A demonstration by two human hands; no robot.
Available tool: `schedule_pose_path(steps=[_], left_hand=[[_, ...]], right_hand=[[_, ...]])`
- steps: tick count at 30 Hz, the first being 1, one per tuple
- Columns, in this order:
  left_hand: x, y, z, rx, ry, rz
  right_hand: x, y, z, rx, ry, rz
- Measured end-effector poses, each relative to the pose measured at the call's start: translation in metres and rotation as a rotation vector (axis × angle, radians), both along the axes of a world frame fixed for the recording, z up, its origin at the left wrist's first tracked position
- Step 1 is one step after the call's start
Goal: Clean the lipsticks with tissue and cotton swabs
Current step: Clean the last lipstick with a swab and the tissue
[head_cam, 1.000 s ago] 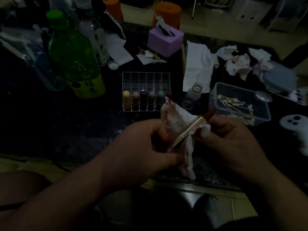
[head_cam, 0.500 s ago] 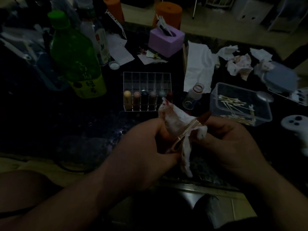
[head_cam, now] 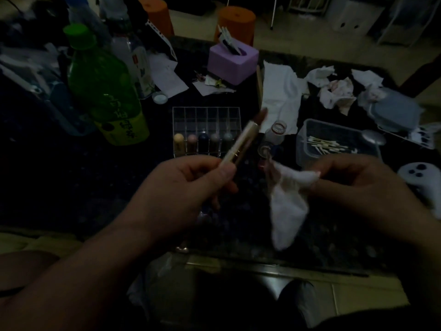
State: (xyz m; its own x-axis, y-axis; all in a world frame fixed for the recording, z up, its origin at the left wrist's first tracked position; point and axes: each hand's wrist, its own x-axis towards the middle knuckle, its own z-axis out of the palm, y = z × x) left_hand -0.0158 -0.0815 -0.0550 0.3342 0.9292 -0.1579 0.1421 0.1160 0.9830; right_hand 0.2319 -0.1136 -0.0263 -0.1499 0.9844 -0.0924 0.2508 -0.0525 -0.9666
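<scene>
Dim room, cluttered dark bench (head_cam: 59,177): left hand (head_cam: 181,187) grips the uncapped lipstick (head_cam: 243,139) by its base, tip tilted up over the clear organizer (head_cam: 206,115), right hand (head_cam: 358,185) pinches a crumpled tissue (head_cam: 288,204) nearby, not touching; best to wipe the barrel gently, sparing the tip.
</scene>
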Motion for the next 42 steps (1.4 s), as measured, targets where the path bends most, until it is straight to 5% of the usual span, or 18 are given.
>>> schedule_pose_path(steps=[3, 5, 18, 20, 24, 26, 32, 42], left_hand=[[-0.001, 0.005, -0.004, -0.082, -0.116, 0.066], [0.002, 0.004, -0.006, -0.089, -0.143, 0.075], [0.009, 0.006, -0.013, -0.078, 0.019, 0.055], [0.010, 0.005, -0.012, -0.090, 0.018, 0.048], [0.016, 0.000, -0.014, -0.109, 0.004, 0.061], [0.020, -0.005, -0.016, -0.154, -0.026, 0.060], [0.024, -0.013, -0.011, -0.188, -0.117, 0.047], [0.022, -0.007, 0.001, 0.019, -0.129, 0.188]], right_hand=[[0.036, 0.003, 0.000, 0.024, -0.724, 0.068], [0.041, 0.007, -0.014, -0.017, -0.958, -0.005], [-0.015, 0.023, -0.067, -0.160, -1.112, 0.074], [-0.019, 0.015, -0.057, -0.019, -1.047, 0.038], [-0.047, -0.009, -0.038, 0.018, -0.449, -0.038], [-0.062, -0.018, -0.037, -0.012, -0.301, -0.055], [-0.071, -0.020, -0.053, 0.100, -0.294, -0.278], [-0.070, -0.019, -0.054, 0.232, -0.321, -0.189]])
